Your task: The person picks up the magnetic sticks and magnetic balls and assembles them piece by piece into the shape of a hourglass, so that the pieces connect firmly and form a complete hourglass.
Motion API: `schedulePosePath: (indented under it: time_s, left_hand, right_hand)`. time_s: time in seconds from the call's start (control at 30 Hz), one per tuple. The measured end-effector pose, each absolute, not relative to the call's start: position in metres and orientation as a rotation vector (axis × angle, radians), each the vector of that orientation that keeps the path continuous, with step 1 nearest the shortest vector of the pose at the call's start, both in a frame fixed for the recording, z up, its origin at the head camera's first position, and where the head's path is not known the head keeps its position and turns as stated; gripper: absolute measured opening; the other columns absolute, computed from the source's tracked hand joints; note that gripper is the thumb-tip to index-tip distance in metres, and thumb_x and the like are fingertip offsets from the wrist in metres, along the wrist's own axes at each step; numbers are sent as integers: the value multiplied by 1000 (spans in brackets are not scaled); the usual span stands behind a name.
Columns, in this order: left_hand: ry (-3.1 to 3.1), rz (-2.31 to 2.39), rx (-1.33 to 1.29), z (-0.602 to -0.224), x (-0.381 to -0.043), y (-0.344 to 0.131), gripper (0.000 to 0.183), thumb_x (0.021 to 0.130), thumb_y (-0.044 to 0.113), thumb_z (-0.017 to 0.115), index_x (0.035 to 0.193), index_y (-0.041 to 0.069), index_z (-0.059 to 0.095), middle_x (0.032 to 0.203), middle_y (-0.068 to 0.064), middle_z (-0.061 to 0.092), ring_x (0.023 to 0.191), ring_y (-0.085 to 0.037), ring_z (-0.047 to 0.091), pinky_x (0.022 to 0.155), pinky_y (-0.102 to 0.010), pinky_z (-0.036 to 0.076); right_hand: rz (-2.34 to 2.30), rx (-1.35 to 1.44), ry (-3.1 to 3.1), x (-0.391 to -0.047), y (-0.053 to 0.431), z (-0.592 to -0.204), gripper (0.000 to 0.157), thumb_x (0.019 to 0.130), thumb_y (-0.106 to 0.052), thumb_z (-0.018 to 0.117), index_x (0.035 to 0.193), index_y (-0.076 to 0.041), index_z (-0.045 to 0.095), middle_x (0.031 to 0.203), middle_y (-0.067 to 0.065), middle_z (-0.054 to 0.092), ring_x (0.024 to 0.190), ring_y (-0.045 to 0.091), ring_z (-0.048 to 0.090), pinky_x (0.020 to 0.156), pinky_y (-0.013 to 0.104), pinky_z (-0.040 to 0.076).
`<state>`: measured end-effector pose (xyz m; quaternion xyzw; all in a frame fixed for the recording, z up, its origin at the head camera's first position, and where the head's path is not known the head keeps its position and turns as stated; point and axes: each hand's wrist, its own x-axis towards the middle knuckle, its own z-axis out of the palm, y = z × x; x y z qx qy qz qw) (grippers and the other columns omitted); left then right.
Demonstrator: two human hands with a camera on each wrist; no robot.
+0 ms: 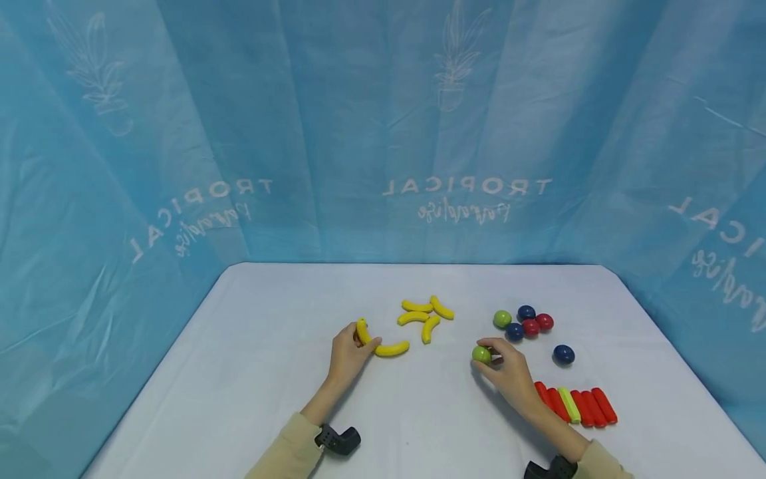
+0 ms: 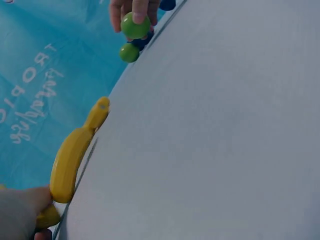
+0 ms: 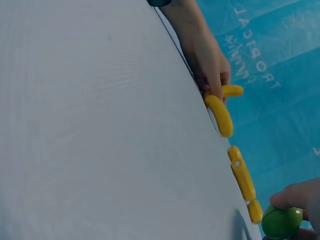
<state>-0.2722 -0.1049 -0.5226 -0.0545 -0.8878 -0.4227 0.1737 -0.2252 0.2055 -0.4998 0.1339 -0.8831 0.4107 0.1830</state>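
My left hand point(image 1: 347, 356) pinches a yellow toy banana point(image 1: 362, 330) between thumb and fingers, low over the white table. A second toy banana point(image 1: 391, 349) lies by the thumb; in the left wrist view this banana point(image 2: 72, 160) fills the space before the hand. My right hand point(image 1: 509, 376) holds a shiny green ball point(image 1: 481, 354) with thumb and fingertips, just above the tabletop. In the right wrist view the thumb lies over the green ball point(image 3: 281, 222); the other fingers are mostly hidden.
Several more toy bananas point(image 1: 413, 318) form a loose group at the middle back. Right of them, a green ball point(image 1: 502, 319) sits with red balls point(image 1: 544, 322) and dark blue balls point(image 1: 564, 354). Red sticks point(image 1: 592, 408) and a yellow-green stick point(image 1: 570, 405) lie in a row beside my right forearm.
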Motion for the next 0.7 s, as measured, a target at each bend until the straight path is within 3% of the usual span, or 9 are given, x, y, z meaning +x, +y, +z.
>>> schedulePosePath:
  time_s: [0.13,0.4,0.7]
  left_hand:
    - [-2585,-1054,-152,-523,-275,-100,20,87,22,69,87,4,60,69,-2,48,61,-10,39,56,-20,34]
    - [-2472,-1159,3,-522,-277,-101,29,95,21,57,113,-2,52,68,-7,57,55,-9,42,50,-19,35]
    - [-2481,-1227,-89,-518,-249,-104,22,91,23,64,95,5,54,63,1,48,51,-4,36,47,-17,31]
  right_hand:
    - [1194,351,-2512,-224,206,-500,38,74,1,77,109,1,63,103,9,67,89,24,63,72,22,55]
    - [1224,333,-2530,-225,206,-502,38,75,-2,76,111,0,63,105,8,67,91,21,63,74,19,54]
    - [1213,327,-2513,-227,205,-505,38,74,-3,78,110,-1,65,101,5,69,87,17,60,73,18,53]
